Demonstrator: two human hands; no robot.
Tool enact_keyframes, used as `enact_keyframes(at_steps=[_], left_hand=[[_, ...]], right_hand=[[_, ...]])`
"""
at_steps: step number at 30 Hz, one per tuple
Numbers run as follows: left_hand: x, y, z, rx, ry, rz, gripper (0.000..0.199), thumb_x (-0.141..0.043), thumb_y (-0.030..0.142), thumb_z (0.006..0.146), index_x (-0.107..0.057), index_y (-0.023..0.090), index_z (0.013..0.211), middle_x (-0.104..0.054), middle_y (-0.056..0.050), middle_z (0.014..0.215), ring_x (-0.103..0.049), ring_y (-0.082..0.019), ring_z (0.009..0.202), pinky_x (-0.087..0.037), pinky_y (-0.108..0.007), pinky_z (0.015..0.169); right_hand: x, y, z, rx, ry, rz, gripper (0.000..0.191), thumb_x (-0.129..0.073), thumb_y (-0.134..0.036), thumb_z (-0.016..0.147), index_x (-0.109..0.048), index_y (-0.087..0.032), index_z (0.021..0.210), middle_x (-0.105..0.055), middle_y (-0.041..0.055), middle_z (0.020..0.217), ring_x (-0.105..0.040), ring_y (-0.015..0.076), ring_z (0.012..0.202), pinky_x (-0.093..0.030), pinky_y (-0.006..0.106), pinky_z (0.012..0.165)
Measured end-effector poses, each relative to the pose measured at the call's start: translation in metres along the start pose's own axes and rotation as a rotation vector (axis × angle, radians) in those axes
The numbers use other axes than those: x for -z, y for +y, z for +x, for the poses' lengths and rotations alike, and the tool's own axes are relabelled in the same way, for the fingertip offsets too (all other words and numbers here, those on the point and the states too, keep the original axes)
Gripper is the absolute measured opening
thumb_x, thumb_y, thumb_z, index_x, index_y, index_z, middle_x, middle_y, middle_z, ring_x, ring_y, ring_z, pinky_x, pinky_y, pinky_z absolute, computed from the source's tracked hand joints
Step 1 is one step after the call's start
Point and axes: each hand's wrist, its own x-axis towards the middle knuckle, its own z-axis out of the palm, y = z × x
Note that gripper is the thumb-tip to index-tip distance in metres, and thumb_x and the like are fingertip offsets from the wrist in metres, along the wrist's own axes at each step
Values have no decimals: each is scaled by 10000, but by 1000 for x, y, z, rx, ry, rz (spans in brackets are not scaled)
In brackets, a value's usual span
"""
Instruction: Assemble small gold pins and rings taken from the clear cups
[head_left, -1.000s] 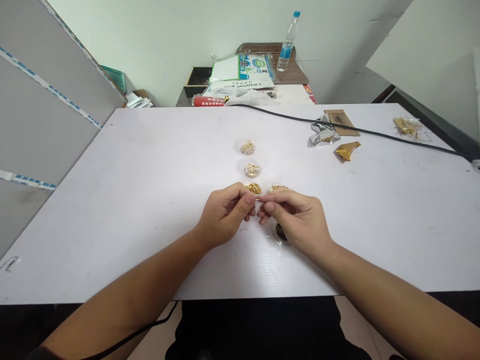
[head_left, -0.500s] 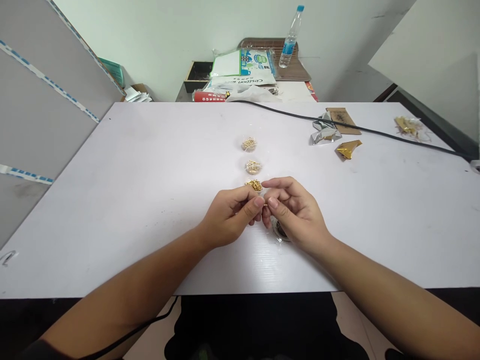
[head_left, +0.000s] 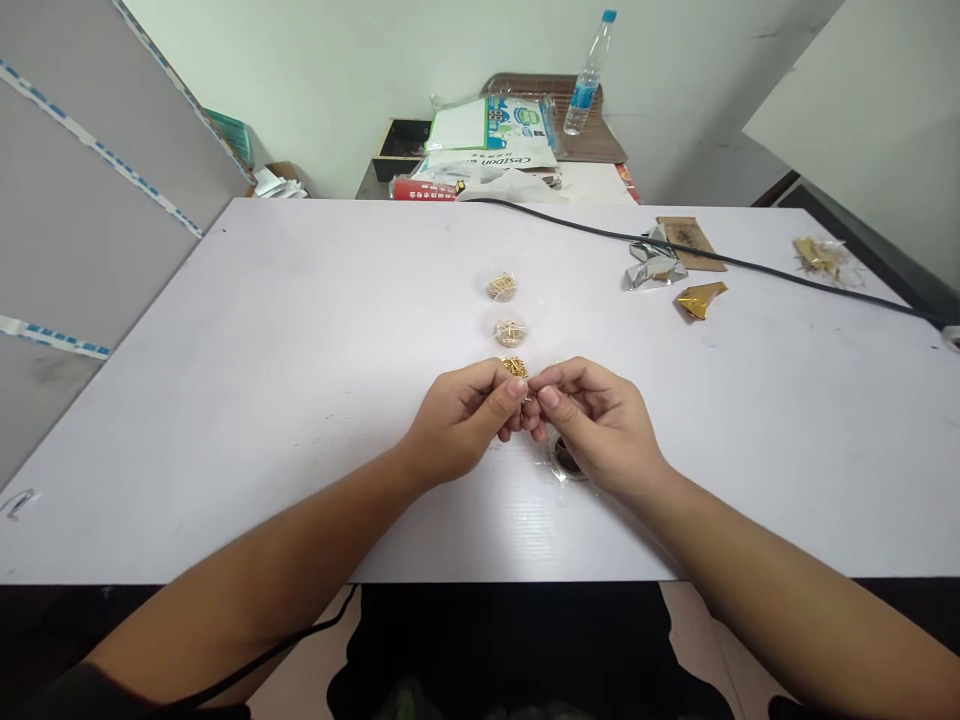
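Observation:
Above the middle of the table, my left hand [head_left: 472,415] and my right hand [head_left: 600,420] meet, thumbs and fingertips pinched together. Something tiny and thin shows between the fingertips; it is too small to name. Just behind the fingers lies a heap of small gold-coloured metal pieces [head_left: 515,366], partly hidden by my left hand. Beyond it sit two small clear packs of gold-coloured pieces, a nearer pack [head_left: 511,333] and a farther pack [head_left: 502,287]. A round clear container [head_left: 564,458] with dark contents is partly covered by my right hand.
A black cable [head_left: 600,232] crosses the back of the table [head_left: 225,400]. Silver foil wrappers [head_left: 652,272], brown card [head_left: 691,244], a gold wrapper [head_left: 701,300] and a clear bag [head_left: 821,257] lie at right. Behind stands a water bottle [head_left: 583,92].
Both hands' fingertips have drawn closer together, and the right index finger has curled in towards the thumb. The whole view has shifted slightly.

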Motion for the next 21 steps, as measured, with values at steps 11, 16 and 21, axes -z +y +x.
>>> enact_keyframes(at_steps=[11, 16, 21], left_hand=[[-3, -1, -2, -50, 10, 85, 361, -482, 388, 1006, -477, 149, 736, -630, -36, 665, -575, -85, 573, -470, -209, 510], [-3, -1, -1, -53, 17, 117, 365, -480, 398, 1005, -481, 149, 738, -629, -35, 670, -554, -80, 570, -484, -210, 528], [-1, 0, -1, -60, 17, 102, 343, -479, 357, 1008, -484, 146, 738, -614, -27, 669, -551, -74, 570, -479, -200, 534]], right_hand=[[-3, 4, -3, 15, 7, 10, 98, -629, -279, 937, -587, -196, 968, -573, -29, 671, -569, 91, 601, -452, 216, 532], [-4, 5, -5, 10, 23, -31, 127, -624, -310, 932, -579, -194, 958, -555, -28, 653, -542, 96, 581, -427, 224, 518], [-6, 4, -4, 39, 14, -17, 87, -599, -280, 953, -566, -203, 978, -557, -35, 669, -547, 87, 596, -435, 220, 540]])
